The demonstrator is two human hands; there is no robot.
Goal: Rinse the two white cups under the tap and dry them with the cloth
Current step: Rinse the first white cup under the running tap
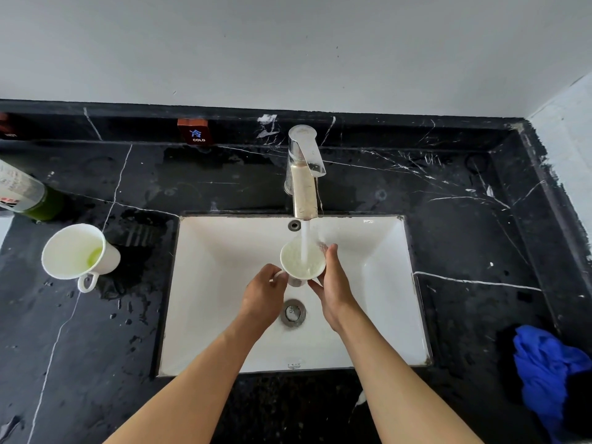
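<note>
At centre frame, over the white sink [378, 283], both hands hold one white cup [302, 259] upright under the tap [304, 174]; the water stream [305, 241] falls into it. Left hand [264, 291]: fingers clamped on the cup's handle. Right hand [333, 283]: fingers closed against the cup's right wall. At left of frame, the second white cup [75, 251] stands on the black counter [464, 238], with green residue inside. At lower right lies the blue cloth [547, 373].
</note>
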